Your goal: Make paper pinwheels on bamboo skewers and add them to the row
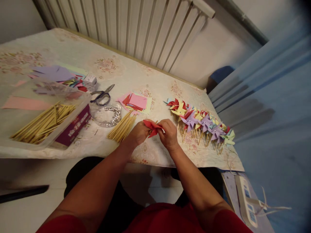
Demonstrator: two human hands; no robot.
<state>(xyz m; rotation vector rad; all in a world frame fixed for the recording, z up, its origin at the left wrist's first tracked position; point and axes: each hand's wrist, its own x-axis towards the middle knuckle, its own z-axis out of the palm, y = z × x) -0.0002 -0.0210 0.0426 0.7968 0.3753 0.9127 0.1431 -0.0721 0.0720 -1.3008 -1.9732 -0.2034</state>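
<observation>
Between my hands, over the front part of the table, is a red paper pinwheel [153, 128] with folded blades. My left hand [140, 133] pinches its left side. On its right side the fingers of my right hand [169, 133] are closed, with the tip of what looks like a thin stick just showing near the fingertips. A bundle of thin wooden sticks [122, 127] lies just left of my left hand. Behind my hands is a stack of coloured paper squares [136, 101], pink on top. To the right lie several finished pinwheels [190, 120] on sticks, in rows.
A round clear dish [106, 115] of shiny metal pieces and dark-handled scissors [102, 97] lie left of centre. At far left, a clear plastic bin [84, 114] holds more sticks. Purple paper [52, 72] and a small white box [90, 80] sit behind it. A power strip [245, 200] is at lower right.
</observation>
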